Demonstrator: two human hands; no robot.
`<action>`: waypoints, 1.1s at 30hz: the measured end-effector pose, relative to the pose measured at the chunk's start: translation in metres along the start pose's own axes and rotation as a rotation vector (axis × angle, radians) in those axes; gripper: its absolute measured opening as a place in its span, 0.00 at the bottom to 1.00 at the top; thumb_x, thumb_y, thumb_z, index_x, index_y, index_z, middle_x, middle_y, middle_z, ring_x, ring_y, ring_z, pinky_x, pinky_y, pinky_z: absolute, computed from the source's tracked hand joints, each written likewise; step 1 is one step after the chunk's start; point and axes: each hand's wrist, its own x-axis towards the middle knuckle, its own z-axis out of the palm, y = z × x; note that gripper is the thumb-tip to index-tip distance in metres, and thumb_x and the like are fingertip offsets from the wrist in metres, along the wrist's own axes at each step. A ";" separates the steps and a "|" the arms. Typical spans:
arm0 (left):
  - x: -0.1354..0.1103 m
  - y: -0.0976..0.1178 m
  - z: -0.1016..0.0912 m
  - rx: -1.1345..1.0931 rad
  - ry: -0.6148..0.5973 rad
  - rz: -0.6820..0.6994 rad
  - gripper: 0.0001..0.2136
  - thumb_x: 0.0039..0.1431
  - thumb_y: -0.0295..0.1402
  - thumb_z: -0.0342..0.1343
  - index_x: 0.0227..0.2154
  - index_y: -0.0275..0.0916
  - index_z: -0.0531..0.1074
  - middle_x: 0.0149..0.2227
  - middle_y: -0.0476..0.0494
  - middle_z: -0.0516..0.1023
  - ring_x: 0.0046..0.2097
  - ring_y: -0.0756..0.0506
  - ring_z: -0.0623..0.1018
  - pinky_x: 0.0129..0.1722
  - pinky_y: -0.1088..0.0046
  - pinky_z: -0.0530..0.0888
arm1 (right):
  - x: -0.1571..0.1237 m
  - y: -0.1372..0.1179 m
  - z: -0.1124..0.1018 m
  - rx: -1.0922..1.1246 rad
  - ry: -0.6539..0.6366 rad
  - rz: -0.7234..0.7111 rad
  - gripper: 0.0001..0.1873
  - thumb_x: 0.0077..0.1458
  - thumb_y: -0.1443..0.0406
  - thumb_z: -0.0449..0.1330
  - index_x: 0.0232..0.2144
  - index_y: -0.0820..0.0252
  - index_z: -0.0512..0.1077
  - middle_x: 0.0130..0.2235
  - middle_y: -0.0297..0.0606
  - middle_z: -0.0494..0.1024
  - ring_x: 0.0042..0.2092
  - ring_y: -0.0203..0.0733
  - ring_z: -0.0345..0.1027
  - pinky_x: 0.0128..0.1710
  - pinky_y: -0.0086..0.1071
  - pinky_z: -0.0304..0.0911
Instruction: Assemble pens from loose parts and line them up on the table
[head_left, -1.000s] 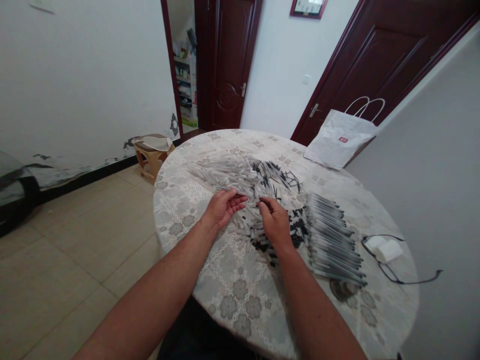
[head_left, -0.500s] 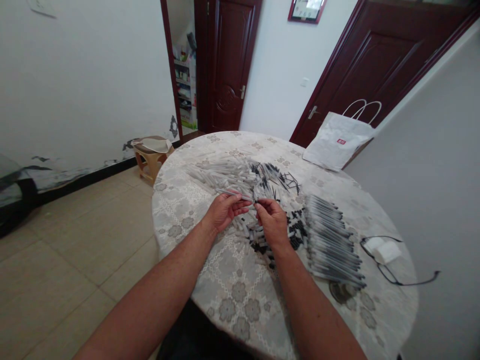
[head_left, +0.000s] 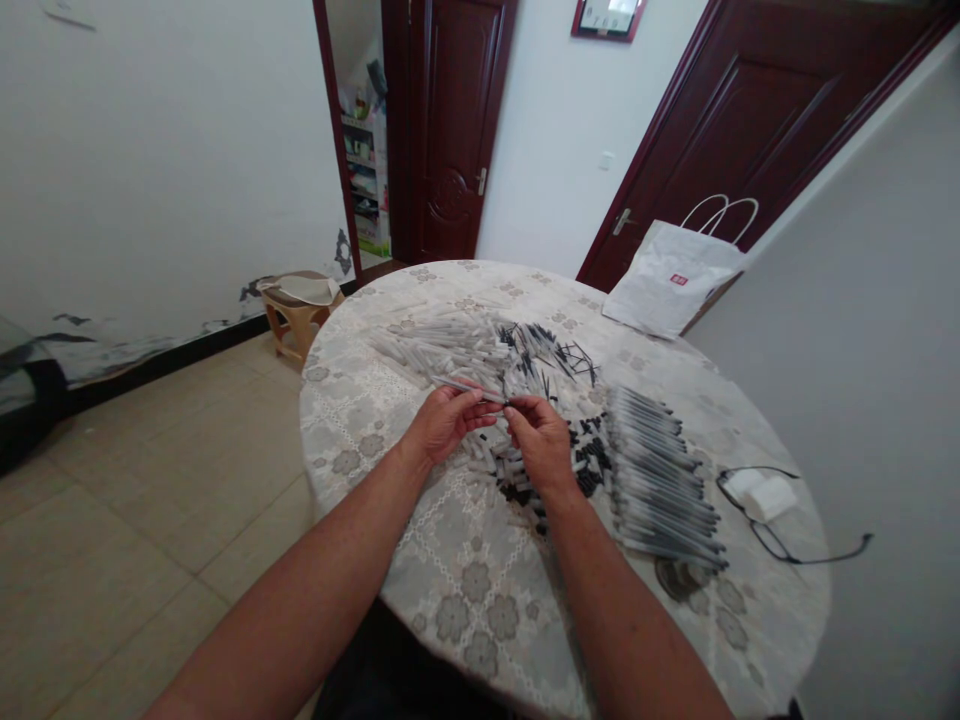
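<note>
My left hand (head_left: 444, 421) is closed round a thin grey pen barrel (head_left: 466, 387) that sticks out to the upper left. My right hand (head_left: 541, 440) pinches something small at the barrel's right end; I cannot make out what. Both hands hover over a round table (head_left: 420, 560) with a flowered cloth. Behind them lies a heap of grey pen barrels (head_left: 442, 347) and thin black refills (head_left: 551, 350). Under my right hand are small black caps (head_left: 592, 460). To the right lies a stack of assembled pens (head_left: 660, 470).
A white paper bag (head_left: 671, 280) leans at the table's far right edge. A white charger with a black cable (head_left: 765, 500) lies at the right. A small wooden stool (head_left: 300, 305) stands on the tiled floor at the left. Dark doors are behind.
My hands have come together from apart. The left hand has closed round a pen barrel and the right hand has lifted from the pile to pinch at its end.
</note>
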 end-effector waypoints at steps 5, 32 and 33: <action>0.001 -0.003 -0.002 0.044 -0.015 0.011 0.12 0.52 0.31 0.68 0.36 0.34 0.72 0.39 0.37 0.83 0.40 0.42 0.84 0.39 0.66 0.80 | 0.002 0.005 -0.001 -0.013 0.025 -0.037 0.15 0.53 0.57 0.65 0.39 0.60 0.74 0.33 0.33 0.77 0.30 0.35 0.66 0.29 0.28 0.62; 0.002 -0.006 -0.004 0.057 -0.053 -0.003 0.13 0.51 0.32 0.69 0.37 0.33 0.75 0.38 0.38 0.83 0.38 0.43 0.84 0.38 0.67 0.81 | -0.004 -0.003 -0.009 -0.367 0.014 -0.152 0.19 0.65 0.52 0.50 0.37 0.58 0.73 0.28 0.34 0.75 0.29 0.39 0.67 0.31 0.31 0.61; 0.002 -0.006 -0.004 0.058 -0.055 -0.001 0.13 0.51 0.32 0.69 0.37 0.33 0.75 0.38 0.38 0.83 0.39 0.43 0.84 0.38 0.67 0.81 | -0.005 -0.003 -0.009 -0.366 0.015 -0.175 0.17 0.64 0.53 0.53 0.41 0.58 0.72 0.30 0.34 0.76 0.30 0.39 0.68 0.33 0.31 0.62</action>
